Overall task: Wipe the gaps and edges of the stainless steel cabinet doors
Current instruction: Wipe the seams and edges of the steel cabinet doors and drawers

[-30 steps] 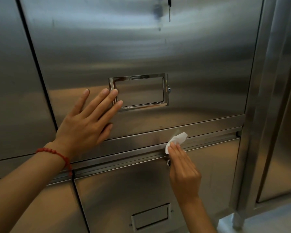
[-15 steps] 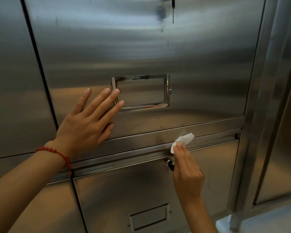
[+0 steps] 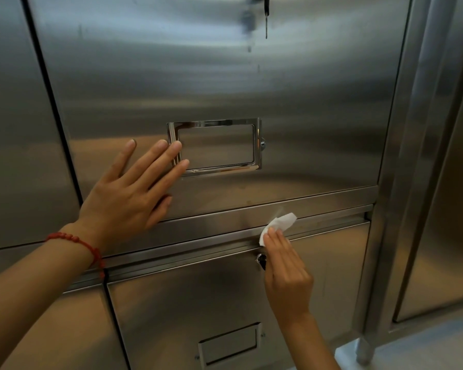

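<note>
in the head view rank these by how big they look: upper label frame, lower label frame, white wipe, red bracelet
1. upper label frame
2. lower label frame, smaller in view, though it is seen at a steeper angle, so true size may match
3. and 4. red bracelet and white wipe: look alike, and fingers hide part of the wipe, so unranked

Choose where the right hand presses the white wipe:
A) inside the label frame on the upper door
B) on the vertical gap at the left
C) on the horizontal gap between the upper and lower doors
C: the right hand presses the white wipe on the horizontal gap below the upper door.
</note>
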